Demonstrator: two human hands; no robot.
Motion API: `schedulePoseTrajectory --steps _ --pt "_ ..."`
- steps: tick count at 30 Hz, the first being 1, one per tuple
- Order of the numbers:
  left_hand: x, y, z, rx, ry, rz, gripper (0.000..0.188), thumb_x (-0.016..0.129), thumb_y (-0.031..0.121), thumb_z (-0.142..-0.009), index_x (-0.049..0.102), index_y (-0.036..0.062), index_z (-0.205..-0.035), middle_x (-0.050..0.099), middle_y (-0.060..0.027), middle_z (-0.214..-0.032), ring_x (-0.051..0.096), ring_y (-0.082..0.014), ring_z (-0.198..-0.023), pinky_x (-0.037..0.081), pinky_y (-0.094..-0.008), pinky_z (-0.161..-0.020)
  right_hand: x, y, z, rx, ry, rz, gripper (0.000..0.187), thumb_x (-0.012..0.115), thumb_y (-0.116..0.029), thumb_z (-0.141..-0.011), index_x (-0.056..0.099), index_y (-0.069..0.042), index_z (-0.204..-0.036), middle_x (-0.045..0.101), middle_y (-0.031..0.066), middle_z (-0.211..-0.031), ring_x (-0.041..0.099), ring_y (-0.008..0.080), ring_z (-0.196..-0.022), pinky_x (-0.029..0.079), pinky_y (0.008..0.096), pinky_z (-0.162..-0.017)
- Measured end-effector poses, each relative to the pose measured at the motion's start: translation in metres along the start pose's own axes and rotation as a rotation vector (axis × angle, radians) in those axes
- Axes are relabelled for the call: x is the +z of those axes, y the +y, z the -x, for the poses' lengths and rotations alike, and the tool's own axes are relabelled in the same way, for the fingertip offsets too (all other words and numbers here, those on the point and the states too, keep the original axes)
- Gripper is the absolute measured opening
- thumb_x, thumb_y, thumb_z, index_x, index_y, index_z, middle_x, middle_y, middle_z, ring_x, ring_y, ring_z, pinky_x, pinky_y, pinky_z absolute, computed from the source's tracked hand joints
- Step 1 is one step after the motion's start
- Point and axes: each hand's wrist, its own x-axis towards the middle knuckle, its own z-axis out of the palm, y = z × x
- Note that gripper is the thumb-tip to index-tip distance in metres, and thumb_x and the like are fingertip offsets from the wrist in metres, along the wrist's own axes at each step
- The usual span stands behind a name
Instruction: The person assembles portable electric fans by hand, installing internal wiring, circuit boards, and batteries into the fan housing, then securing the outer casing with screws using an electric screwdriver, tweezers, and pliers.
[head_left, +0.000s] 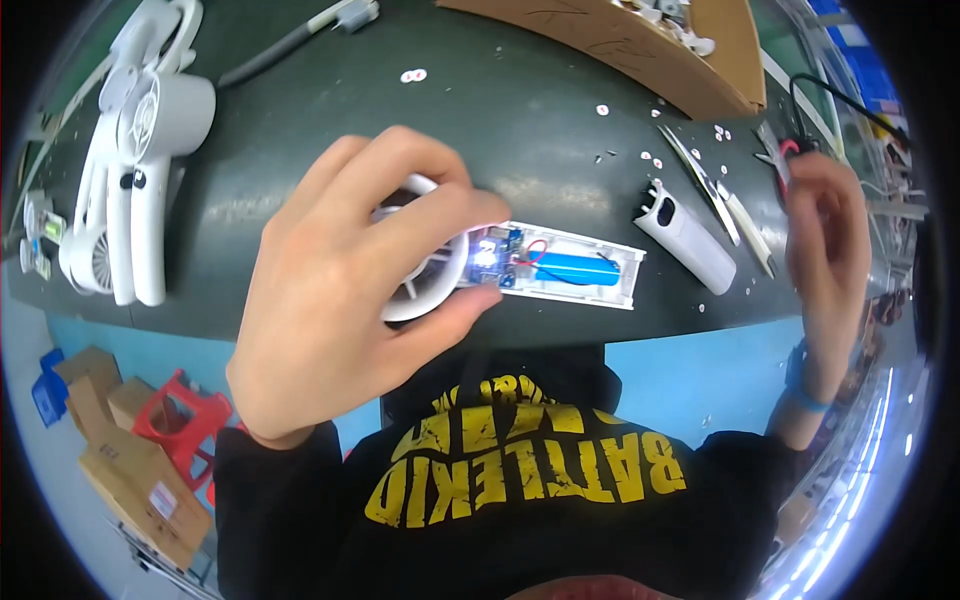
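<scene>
My left hand [345,260] is wrapped over the round head of a white handheld fan [440,290], thumb and fingers gripping its sides. The fan's handle points right and lies uncovered, with a blue cylindrical battery [575,268], thin red and black wires and a small circuit board [488,258] inside. A bright light glows on the board. Off to the right, my right hand [828,225] has its fingers curled beside a red-handled cutting tool [783,160]; what its fingers hold, if anything, is hidden. Between the hands lies a loose white handle cover [690,240].
Metal tweezers [700,180] and a white-handled tool [748,232] lie right of the cover. A cardboard box [640,50] of white parts stands at the back. Several white fans [140,150] occupy the left; a grey cable [285,45] is behind them. Small round stickers [413,76] dot the dark table.
</scene>
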Motion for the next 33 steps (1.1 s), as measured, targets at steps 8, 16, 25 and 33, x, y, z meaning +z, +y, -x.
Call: schedulePoseTrajectory --steps 8,16,25,33 --pt "0.003 -0.004 0.003 -0.013 0.092 0.107 0.04 0.078 0.006 -0.055 0.067 0.0082 -0.093 0.058 -0.0055 -0.093 0.055 -0.0248 -0.081 0.045 -0.0342 -0.068 -0.001 -0.054 -0.011 -0.206 -0.506 -0.093 0.031 0.051 0.008 -0.078 0.059 0.004 -0.107 0.055 0.0137 -0.118 0.054 0.0124 -0.077 0.043 0.022 -0.068" --pt "0.002 -0.006 0.006 -0.023 0.101 0.108 0.039 0.078 0.006 -0.054 0.066 0.0084 -0.09 0.057 -0.0045 -0.091 0.053 -0.0241 -0.078 0.044 -0.0347 -0.065 0.017 -0.073 -0.009 -0.183 -0.276 0.102 0.013 0.059 0.01 -0.075 0.061 0.002 -0.085 0.059 0.0107 -0.11 0.062 0.0115 -0.075 0.047 0.018 -0.06" --pt "0.003 -0.006 0.007 -0.024 0.111 0.106 0.037 0.076 0.004 -0.054 0.065 0.0079 -0.09 0.057 -0.0045 -0.09 0.052 -0.0243 -0.078 0.043 -0.0344 -0.065 0.042 -0.088 -0.033 -0.434 -0.359 0.109 0.028 0.082 -0.004 -0.065 0.066 0.0 -0.087 0.064 0.0072 -0.079 0.061 0.0142 -0.073 0.047 0.0232 -0.064" --pt "0.005 -0.003 0.002 -0.024 0.125 0.114 0.04 0.077 0.004 -0.051 0.066 0.0079 -0.089 0.057 -0.004 -0.09 0.052 -0.0238 -0.077 0.044 -0.0339 -0.065 0.076 -0.069 -0.013 -0.504 -0.304 -1.285 0.042 0.05 -0.044 -0.096 0.039 -0.019 -0.063 0.043 -0.0028 -0.06 0.042 0.0086 -0.061 0.031 0.0289 -0.054"
